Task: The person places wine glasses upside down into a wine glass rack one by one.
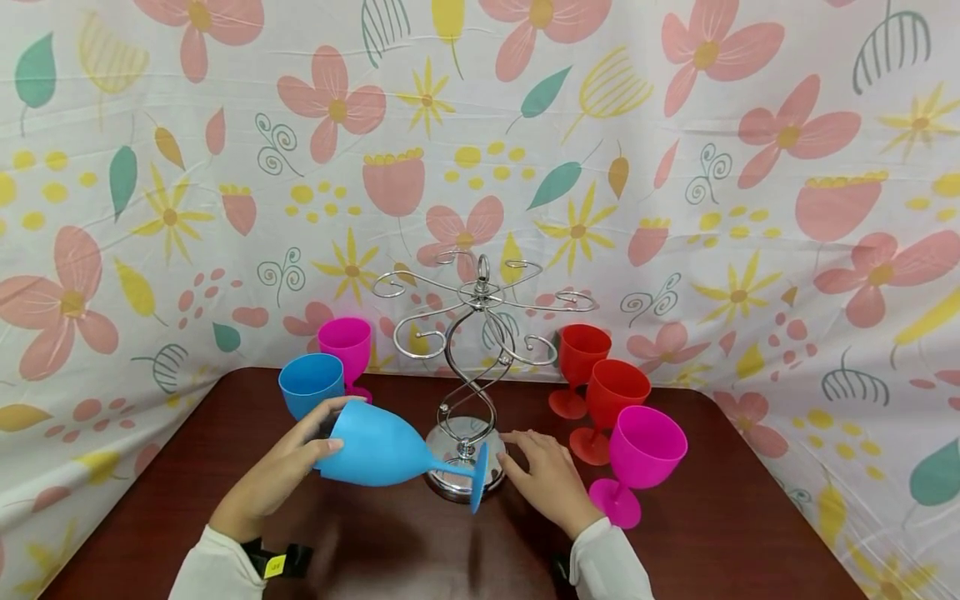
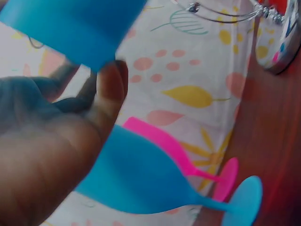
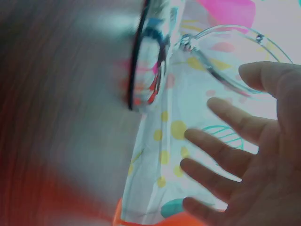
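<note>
My left hand [image 1: 273, 483] grips a blue plastic goblet [image 1: 382, 446] by its rim, thumb on the near side. The goblet lies sideways in the air, mouth to the left and foot to the right. Its foot overlaps the round base of a chrome goblet rack [image 1: 482, 300] in the head view. At the base's right side is my right hand [image 1: 547, 475], its fingers spread; in the right wrist view the same hand [image 3: 249, 141] holds nothing. A second blue goblet [image 1: 311, 385] stands upright behind my left hand.
A pink goblet [image 1: 347, 346] stands behind the second blue one. To the right are two red goblets [image 1: 617, 392] and another pink goblet [image 1: 647, 450], all upright on the dark brown table [image 1: 720, 533]. A flowered cloth [image 1: 660, 250] hangs behind the table.
</note>
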